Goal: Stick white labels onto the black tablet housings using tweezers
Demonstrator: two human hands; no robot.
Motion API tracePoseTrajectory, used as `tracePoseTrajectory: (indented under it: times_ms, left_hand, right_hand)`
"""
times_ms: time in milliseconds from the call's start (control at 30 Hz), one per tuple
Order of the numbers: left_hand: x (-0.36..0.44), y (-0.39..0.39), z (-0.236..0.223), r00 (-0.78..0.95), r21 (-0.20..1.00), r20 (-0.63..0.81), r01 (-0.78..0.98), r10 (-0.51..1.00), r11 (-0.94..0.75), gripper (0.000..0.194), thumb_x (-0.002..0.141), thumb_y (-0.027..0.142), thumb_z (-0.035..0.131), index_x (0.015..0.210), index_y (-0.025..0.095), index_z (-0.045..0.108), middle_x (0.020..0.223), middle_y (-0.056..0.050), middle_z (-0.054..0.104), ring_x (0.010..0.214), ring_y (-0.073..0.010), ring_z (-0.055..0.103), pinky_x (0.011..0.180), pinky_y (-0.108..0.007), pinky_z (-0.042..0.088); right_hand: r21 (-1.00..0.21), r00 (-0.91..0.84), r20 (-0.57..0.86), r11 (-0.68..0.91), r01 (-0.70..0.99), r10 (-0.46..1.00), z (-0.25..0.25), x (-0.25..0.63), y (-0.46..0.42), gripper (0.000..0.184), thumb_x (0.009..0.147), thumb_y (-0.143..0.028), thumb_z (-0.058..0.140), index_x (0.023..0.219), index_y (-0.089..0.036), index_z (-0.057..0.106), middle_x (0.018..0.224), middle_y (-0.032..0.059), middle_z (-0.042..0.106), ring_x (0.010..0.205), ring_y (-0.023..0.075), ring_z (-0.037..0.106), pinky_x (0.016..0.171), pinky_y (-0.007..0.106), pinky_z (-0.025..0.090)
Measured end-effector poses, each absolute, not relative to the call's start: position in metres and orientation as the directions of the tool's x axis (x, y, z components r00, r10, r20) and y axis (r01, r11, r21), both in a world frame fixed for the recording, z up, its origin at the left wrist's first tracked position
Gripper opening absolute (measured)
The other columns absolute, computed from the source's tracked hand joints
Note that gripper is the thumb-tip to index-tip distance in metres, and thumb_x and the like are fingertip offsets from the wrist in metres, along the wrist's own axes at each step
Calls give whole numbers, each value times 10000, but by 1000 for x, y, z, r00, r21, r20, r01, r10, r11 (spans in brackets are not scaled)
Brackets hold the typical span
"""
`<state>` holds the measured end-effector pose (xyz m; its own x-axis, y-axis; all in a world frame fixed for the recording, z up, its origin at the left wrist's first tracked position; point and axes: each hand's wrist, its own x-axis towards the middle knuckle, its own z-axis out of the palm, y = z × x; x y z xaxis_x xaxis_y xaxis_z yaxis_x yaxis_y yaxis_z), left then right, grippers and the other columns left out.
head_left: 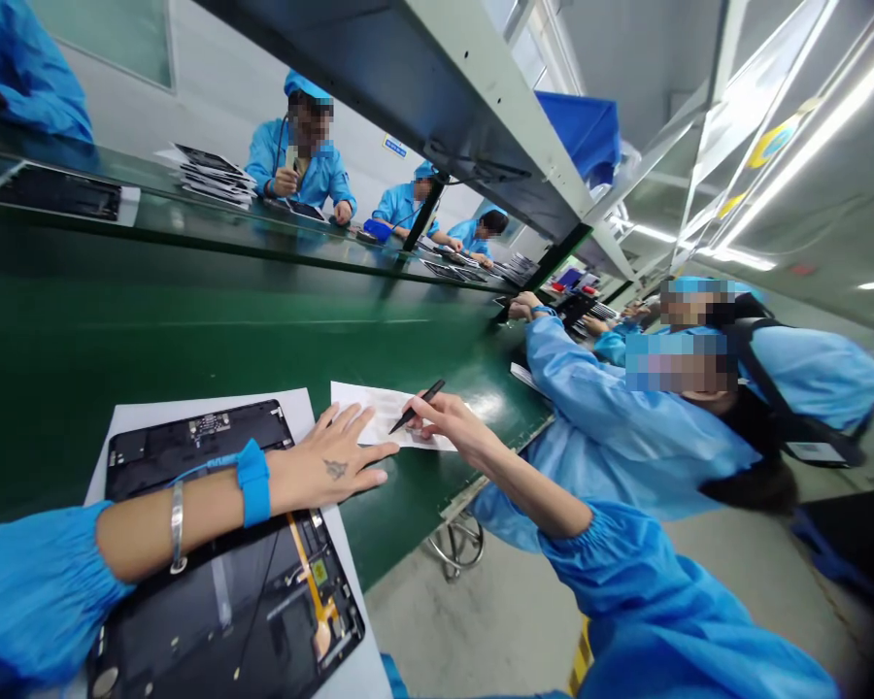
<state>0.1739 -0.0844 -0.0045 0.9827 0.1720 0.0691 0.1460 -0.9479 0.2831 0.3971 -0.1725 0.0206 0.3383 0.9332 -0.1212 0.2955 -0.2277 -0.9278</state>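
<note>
My right hand grips a black pen, its tip pointing down over a sheet of paper. Faint marks show on that sheet. Flat and with fingers spread, my left hand rests at the paper's left edge, and a blue strap circles its wrist. Under my left forearm lies an opened black tablet housing with an orange ribbon cable and small circuit parts. White paper is beneath the housing. My forearm hides the middle of it.
The green bench runs away to the right beneath an overhead shelf. A co-worker in blue sits close on my right. Across the bench, other people work beside a stack of panels and another black housing.
</note>
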Motion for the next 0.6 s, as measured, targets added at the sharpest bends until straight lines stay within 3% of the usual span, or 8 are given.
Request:
tracePoseTrajectory:
  times_ms: [133, 267, 367, 400, 500, 533, 600]
  left_hand:
    - [174, -85, -6, 984, 290, 60, 141, 165, -946, 466, 1046, 437, 402, 1493, 309, 427, 1609, -179, 268, 1493, -411, 187, 1162, -644, 193]
    - [174, -87, -8, 987, 272, 68, 125, 148, -954, 494, 1036, 482, 419, 1506, 335, 394, 1612, -168, 260, 1495, -413, 182, 1148, -652, 213]
    - [156, -76, 1, 975, 197, 147, 136, 167, -971, 546, 1011, 515, 470, 1517, 337, 363, 1616, -141, 251, 1507, -378, 160, 1164, -596, 234]
    - [144, -68, 7, 959, 164, 193, 176, 207, -971, 515, 1022, 487, 462, 1502, 318, 386, 1593, -135, 298, 1490, -355, 219, 1157, -560, 271]
    - [93, -42, 23, 890, 71, 197, 405, 411, -912, 332, 1062, 324, 371, 1265, 202, 604, 1254, -120, 603, 1174, -272, 564, 976, -427, 457]
    - [74, -34, 26, 869, 39, 153, 471, 471, -881, 327, 1061, 291, 356, 1134, 172, 651, 1085, -103, 642, 1018, -249, 611, 882, -388, 486]
    - [41, -25, 27, 851, 11, 114, 515, 512, -857, 317, 1054, 259, 358, 1008, 157, 654, 936, -74, 618, 870, -218, 603, 771, -334, 482]
  right_hand:
    - [-959, 387, -115, -204, 197, 915, 22, 393, -173, 553, 623, -679, 795, 710, -143, 692, 667, 31, 661, 650, 141, 588, 592, 254, 444]
    - [-993, 426, -23, -70, 95, 905, 38, 380, -168, 512, 608, -642, 831, 738, -158, 726, 696, 23, 654, 677, 134, 574, 624, 250, 468]
    - [-997, 466, 71, 53, 52, 882, 52, 369, -165, 491, 567, -609, 876, 731, -164, 746, 707, 23, 640, 694, 135, 567, 633, 243, 483]
    - [-996, 468, 90, 78, 45, 879, 55, 366, -165, 486, 564, -602, 882, 728, -164, 751, 705, 26, 635, 692, 136, 563, 632, 244, 487]
    - [-991, 443, 131, 128, 36, 887, 60, 356, -162, 459, 572, -586, 888, 687, -164, 746, 734, 39, 637, 691, 141, 555, 633, 256, 497]
    - [-990, 423, 138, 136, 35, 895, 60, 350, -159, 453, 580, -584, 884, 679, -165, 744, 745, 43, 639, 694, 144, 556, 637, 262, 500]
    - [-991, 365, 133, 132, 29, 921, 58, 331, -150, 456, 599, -595, 869, 693, -166, 747, 743, 48, 643, 693, 152, 563, 653, 281, 507]
